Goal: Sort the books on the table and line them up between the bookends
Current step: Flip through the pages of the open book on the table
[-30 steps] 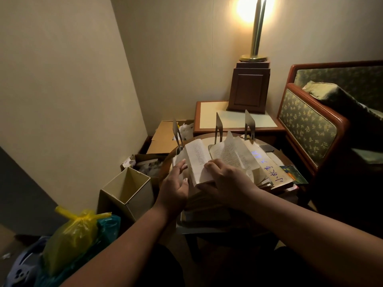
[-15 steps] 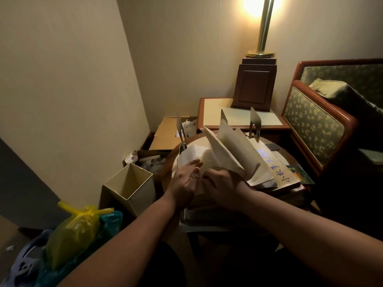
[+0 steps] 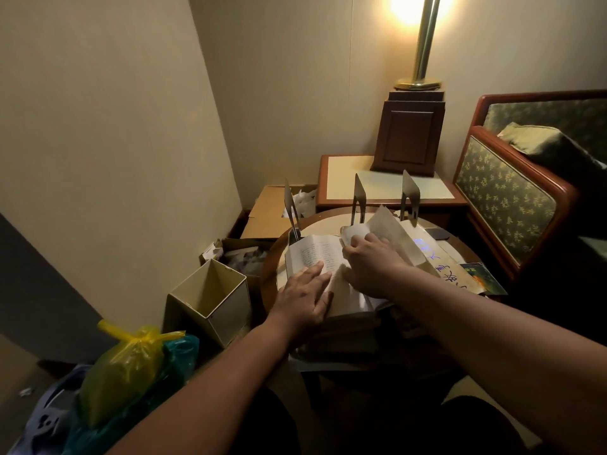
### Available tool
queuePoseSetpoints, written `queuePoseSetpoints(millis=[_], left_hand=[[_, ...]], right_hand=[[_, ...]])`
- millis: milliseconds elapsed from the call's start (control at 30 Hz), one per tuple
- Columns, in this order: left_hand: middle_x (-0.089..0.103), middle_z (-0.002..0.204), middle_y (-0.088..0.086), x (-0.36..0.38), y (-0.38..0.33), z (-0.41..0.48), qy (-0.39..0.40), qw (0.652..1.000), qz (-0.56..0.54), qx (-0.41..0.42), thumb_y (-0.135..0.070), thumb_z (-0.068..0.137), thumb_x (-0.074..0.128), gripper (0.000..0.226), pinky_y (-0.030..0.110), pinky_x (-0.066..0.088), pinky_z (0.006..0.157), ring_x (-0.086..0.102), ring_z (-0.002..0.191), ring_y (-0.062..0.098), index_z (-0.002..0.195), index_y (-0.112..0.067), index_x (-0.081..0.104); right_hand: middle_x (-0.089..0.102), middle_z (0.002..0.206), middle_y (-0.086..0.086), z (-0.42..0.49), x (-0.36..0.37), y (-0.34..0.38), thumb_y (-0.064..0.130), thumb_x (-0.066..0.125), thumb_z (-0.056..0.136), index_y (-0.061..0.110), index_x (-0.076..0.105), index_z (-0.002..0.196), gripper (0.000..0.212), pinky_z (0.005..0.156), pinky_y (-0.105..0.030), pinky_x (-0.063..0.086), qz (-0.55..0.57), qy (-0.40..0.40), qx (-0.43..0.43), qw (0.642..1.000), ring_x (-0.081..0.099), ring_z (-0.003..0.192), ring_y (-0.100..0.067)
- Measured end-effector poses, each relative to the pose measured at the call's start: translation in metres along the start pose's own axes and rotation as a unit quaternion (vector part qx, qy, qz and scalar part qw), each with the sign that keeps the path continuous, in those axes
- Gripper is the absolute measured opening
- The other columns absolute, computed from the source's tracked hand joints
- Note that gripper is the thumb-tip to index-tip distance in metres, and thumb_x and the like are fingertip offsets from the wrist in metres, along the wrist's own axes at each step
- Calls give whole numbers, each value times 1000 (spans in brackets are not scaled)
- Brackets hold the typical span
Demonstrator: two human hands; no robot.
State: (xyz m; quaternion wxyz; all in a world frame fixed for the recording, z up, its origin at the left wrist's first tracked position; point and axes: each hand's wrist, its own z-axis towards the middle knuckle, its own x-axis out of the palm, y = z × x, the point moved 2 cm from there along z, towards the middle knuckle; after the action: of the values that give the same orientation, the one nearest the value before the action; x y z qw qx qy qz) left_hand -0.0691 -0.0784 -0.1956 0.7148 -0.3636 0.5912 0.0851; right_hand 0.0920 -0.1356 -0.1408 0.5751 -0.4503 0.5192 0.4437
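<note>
An open paperback book [image 3: 315, 254] lies on a stack of books [image 3: 354, 336] on the round wooden table [image 3: 279, 257]. My left hand [image 3: 303, 295] rests flat on its left page, fingers spread. My right hand [image 3: 371, 266] reaches over the right side and pinches some pages, which stand lifted and curled [image 3: 391, 231]. Three metal bookends stand upright at the table's far side: left [image 3: 290, 208], middle [image 3: 359, 200], right [image 3: 410, 197]. A tan book with handwritten characters [image 3: 456, 270] and a dark green book [image 3: 483, 277] lie at the right.
A side table [image 3: 387, 188] with a lamp base [image 3: 409, 133] stands behind. An upholstered chair [image 3: 512, 198] is at right. Left of the table sit an open white box [image 3: 210, 297], cardboard boxes [image 3: 266, 211] and yellow and teal plastic bags [image 3: 131, 366].
The fanned pages have dropped lower and my right hand has moved forward over the right half of the book. My left hand has slid flat onto the left page.
</note>
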Motion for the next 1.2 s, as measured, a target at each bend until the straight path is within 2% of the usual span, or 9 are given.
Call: queuePoseSetpoints(millis=[133,233,300,400,467,567,833,1033,1200], left_hand=[[11,164,-9,2,1,-2,18,999,32,4,-45,104,29,53,53,10,121,5,152,17,154,-33,23],[2,165,-11,4,3,-4,33,998,51,4,-43,105,24,54,54,0,120,-4,152,16,156,-31,15],[-3,165,-10,6,1,-3,43,997,66,-1,-42,105,22,55,53,-2,120,-8,152,17,157,-29,10],[-11,164,-9,7,-3,-2,60,996,71,-14,-40,106,20,57,53,-3,121,-12,151,17,157,-26,1],[-14,164,-8,5,-5,-2,76,994,71,-26,-39,106,20,58,53,-5,121,-14,151,16,157,-25,-2],[-14,164,-7,-2,-10,2,96,991,84,-39,-37,105,21,59,52,-8,119,-13,151,16,158,-23,-3],[-18,164,-4,-8,-7,55,119,987,79,-80,-40,105,21,62,56,-9,120,-15,151,18,157,-22,-6],[-14,165,-2,-2,-4,123,107,984,40,-140,-34,103,22,61,59,-5,118,-15,151,24,158,-22,-1],[-7,166,-2,-3,-1,162,118,982,68,-133,-38,103,21,60,64,-4,117,-12,152,24,158,-21,4]], right_hand=[[45,139,-2,3,14,-13,48,42,98,21,53,130,44,108,-43,31,-7,-8,-67,998,37,130,-23],[20,162,4,3,29,-23,60,32,98,28,28,152,63,121,-50,5,48,54,-41,997,7,150,-18],[0,164,9,3,37,-28,70,23,94,33,11,156,74,119,-54,-7,59,95,-20,994,-10,149,-12],[-13,162,12,2,40,-34,89,7,75,37,-2,155,96,120,-52,-8,82,127,-27,988,-19,147,-11],[-19,160,13,2,39,-35,94,1,65,42,-8,153,103,120,-51,-8,85,141,-36,986,-21,147,-12],[-23,154,17,4,39,-33,86,10,75,44,-9,152,90,120,-52,-8,84,138,-33,986,-22,146,-13],[-18,158,22,5,53,-38,82,16,84,46,-10,152,81,118,-50,-14,98,113,-33,988,-27,143,-10],[-20,157,20,8,57,-38,81,8,84,43,-12,152,81,119,-53,-11,93,103,-9,990,-27,143,-13],[-24,156,16,14,62,-35,80,5,85,37,-14,152,82,118,-54,-12,96,105,25,990,-26,145,-16]])
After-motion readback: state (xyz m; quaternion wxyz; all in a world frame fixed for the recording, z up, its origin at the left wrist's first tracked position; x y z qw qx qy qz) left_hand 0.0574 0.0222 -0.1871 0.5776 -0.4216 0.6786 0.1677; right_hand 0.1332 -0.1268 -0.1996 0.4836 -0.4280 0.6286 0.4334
